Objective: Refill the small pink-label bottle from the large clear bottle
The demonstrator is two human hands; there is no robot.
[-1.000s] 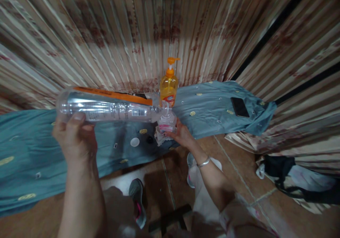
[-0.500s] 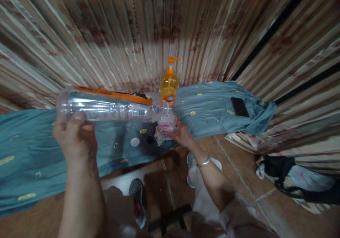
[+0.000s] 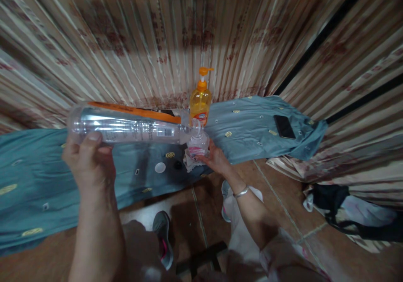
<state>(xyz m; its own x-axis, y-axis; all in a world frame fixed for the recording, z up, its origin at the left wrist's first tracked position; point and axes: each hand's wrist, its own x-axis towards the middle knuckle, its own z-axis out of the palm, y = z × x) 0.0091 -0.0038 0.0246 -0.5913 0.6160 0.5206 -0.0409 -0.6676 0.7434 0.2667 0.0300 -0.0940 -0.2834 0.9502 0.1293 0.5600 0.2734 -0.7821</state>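
Observation:
My left hand [image 3: 90, 158] is closed around the base end of a large clear plastic bottle [image 3: 138, 131] with an orange-edged label. The bottle lies nearly level in the air, its neck at the mouth of a small clear bottle [image 3: 198, 143] with a pink label. My right hand [image 3: 215, 158] grips that small bottle from its right side and keeps it upright. A crumpled pale cloth [image 3: 190, 164] is beneath the small bottle. Just behind stands an orange pump bottle [image 3: 199, 103] of yellow liquid. A white round cap [image 3: 160, 168] and a small black cap [image 3: 178, 165] lie nearby.
A teal patterned cloth [image 3: 248, 141] covers the long low surface, with a black phone [image 3: 284, 126] at its right. Pleated curtains [image 3: 176, 34] hang close behind. A dark bag [image 3: 362, 215] sits on the tiled floor at right; a black stool-like frame [image 3: 201, 259] is below.

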